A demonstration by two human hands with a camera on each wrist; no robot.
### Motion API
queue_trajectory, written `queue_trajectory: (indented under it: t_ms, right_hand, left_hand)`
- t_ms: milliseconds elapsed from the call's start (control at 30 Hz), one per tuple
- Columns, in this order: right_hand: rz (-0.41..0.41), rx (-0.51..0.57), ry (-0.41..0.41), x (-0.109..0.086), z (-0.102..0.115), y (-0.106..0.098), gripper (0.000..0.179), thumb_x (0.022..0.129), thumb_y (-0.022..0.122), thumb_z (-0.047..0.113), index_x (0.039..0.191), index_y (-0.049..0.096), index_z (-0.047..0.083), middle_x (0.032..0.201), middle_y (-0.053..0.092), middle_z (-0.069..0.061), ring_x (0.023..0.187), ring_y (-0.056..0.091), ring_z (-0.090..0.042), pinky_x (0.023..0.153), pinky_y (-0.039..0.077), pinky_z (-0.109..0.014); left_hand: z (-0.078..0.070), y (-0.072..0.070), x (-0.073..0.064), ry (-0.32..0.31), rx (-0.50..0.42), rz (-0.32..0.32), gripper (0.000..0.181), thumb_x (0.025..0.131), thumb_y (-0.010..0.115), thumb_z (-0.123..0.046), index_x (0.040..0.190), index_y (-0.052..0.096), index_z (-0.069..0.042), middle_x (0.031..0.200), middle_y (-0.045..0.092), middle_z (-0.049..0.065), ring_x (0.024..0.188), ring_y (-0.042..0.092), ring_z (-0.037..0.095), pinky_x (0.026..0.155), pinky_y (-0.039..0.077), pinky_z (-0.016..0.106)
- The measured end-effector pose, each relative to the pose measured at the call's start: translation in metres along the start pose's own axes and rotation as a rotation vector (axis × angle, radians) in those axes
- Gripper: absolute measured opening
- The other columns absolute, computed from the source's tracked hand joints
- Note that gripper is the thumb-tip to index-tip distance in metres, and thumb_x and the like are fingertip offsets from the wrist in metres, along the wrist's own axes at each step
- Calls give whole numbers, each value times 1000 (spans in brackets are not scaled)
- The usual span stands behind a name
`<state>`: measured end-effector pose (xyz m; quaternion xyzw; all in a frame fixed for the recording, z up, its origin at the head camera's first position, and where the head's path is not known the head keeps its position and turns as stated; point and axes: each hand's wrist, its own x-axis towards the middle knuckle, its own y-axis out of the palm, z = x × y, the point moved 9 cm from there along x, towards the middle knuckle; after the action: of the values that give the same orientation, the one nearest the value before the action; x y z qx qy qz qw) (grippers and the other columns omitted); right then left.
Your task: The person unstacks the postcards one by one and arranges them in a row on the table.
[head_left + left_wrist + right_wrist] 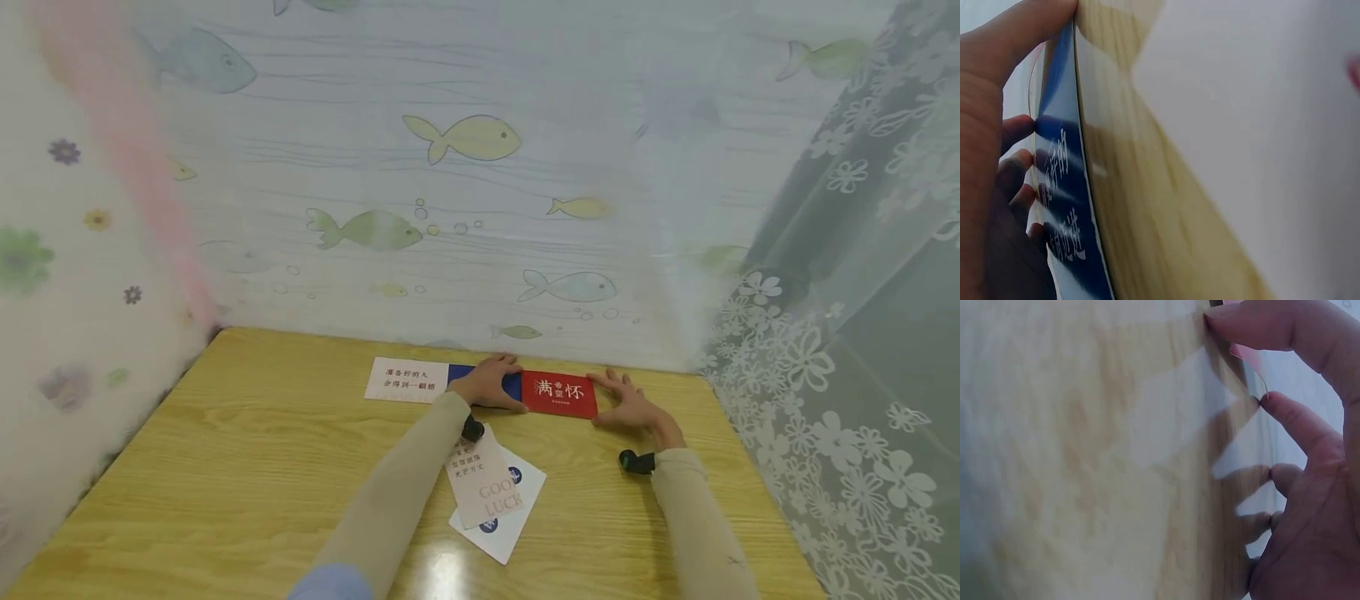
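Observation:
A red card (558, 394) with white Chinese characters lies flat on the wooden table, at the right end of a row of cards. Against its left side is a blue card (512, 385), and beyond that a white card (406, 381) with dark characters. My left hand (486, 383) spans the blue card, thumb at the near edge and fingertips at the far edge, by the seam with the red one. My right hand (628, 407), fingers spread, touches the red card's right corners with thumb and index finger. White lettering shows on the blue card in the left wrist view.
Nearer on the table (247, 467), a pale "GOOD LUCK" card (480, 492) overlaps a white card (510, 537) with dark blue round marks. A fish-patterned curtain (450, 275) hangs behind the table, and a lace curtain (832, 450) stands along the right.

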<state>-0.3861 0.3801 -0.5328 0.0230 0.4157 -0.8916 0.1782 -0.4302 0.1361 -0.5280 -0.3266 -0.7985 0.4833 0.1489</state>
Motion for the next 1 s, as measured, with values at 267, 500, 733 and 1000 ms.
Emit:
queue_trajectory:
  t_ms: [267,500,733,1000]
  right_hand:
    - [-1,-18,-22,0,6,7,92,82,81,25,160,33,14,167,-7,-28,149,-21,-55,114,-16,-75]
    - [-15,-28,-42,0,9,11,92,81,81,25,159,35,13,167,-6,-30,148,-20,-57,113,-14,-77]
    - [-13,-33,-31,-1,12,12,93,79,83,27,159,36,13,167,-4,-30,148,-19,-58,111,-13,-79]
    - [18,-28,-36,2,13,12,93,80,81,26,160,35,14,167,-7,-29,148,-20,-57,111,-14,-78]
  left_hand:
    - [7,-2,-8,35,-17,4,87,86,75,-53,158,40,-18,170,22,6,158,14,30,124,26,55]
    - [11,0,-14,30,-60,2,87,85,77,-49,157,40,-17,169,23,6,157,13,32,124,24,58]
    - [15,3,-17,19,-79,2,88,85,78,-49,158,40,-17,169,23,6,157,14,32,125,22,57]
    - [17,2,-20,28,-89,-12,87,85,78,-49,157,40,-17,169,23,7,157,14,32,125,22,57]
